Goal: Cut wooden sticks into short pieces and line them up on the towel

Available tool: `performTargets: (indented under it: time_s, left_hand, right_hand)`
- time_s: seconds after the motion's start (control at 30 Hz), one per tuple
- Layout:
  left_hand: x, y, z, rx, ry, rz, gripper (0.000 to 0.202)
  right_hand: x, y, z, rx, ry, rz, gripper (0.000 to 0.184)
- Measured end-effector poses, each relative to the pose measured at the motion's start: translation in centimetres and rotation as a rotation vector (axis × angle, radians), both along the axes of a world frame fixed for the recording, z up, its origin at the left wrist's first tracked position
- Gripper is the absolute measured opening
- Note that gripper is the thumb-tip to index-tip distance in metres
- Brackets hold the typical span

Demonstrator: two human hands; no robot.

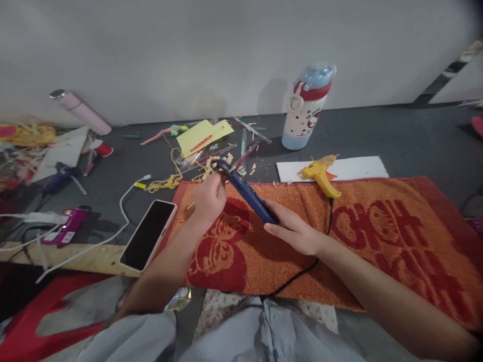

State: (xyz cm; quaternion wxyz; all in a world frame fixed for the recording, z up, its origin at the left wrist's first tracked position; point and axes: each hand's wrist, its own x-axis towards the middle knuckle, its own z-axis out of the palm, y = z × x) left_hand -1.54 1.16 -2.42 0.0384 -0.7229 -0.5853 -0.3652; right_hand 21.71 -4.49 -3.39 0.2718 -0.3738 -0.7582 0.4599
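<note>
We clasped the blue device over the orange towel with our right grip; our left grip curled by its top end, hold unclear. The glue gun straddled the towel's far edge.

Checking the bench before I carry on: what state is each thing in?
Blue object: held tilted in right hand
Left hand: curled, grip unclear
Phone: face up, screen dark
Yellow glue gun: lying down, power unclear
Bottle: upright, lid on
Towel: spread out
Power strip: white plug inserted
White cable: one end loose
Pink flask: capped
</note>
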Motion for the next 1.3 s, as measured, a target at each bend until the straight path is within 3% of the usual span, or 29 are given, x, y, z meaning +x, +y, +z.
performTargets:
  time_s: [0.17,0.33,0.5,0.83,0.93,1.07,1.3]
  left_hand:
    - [0.2,-0.4,1.2,-0.014,-0.113,-0.066,0.02]
    - [0.2,-0.3,2.6,-0.239,-0.362,-0.248,0.03]
    - [-0.5,0.8,2.1,-0.36,-0.641,-0.433,0.042]
    - [-0.7,0.8,1.5,-0.212,-0.728,-0.587,0.041]
    - [-0.8,1.0,1.3,-0.212,-0.729,-0.557,0.041]
    - [-0.5,1.0,1.1,-0.2,-0.689,-0.392,0.038]
    - [0.2,0.1,2.3,-0.126,-0.423,-0.179,0.019]
  right_hand:
    - [0.3,0.3,0.6,0.12,-0.013,0.03,0.061]
    - [1.0,0.7,0.3,0.165,-0.003,0.023,0.063]
    - [1.6,0.9,0.1,0.149,0.032,0.066,0.065]
    - [1.7,0.6,0.8,0.131,0.07,0.136,0.065]
    - [1.6,0.6,0.6,0.142,0.049,0.125,0.067]
    - [1.3,0.7,0.5,0.206,0.02,0.03,0.067]
    - [0.5,0.5,0.7,0.227,0.026,-0.036,0.061]
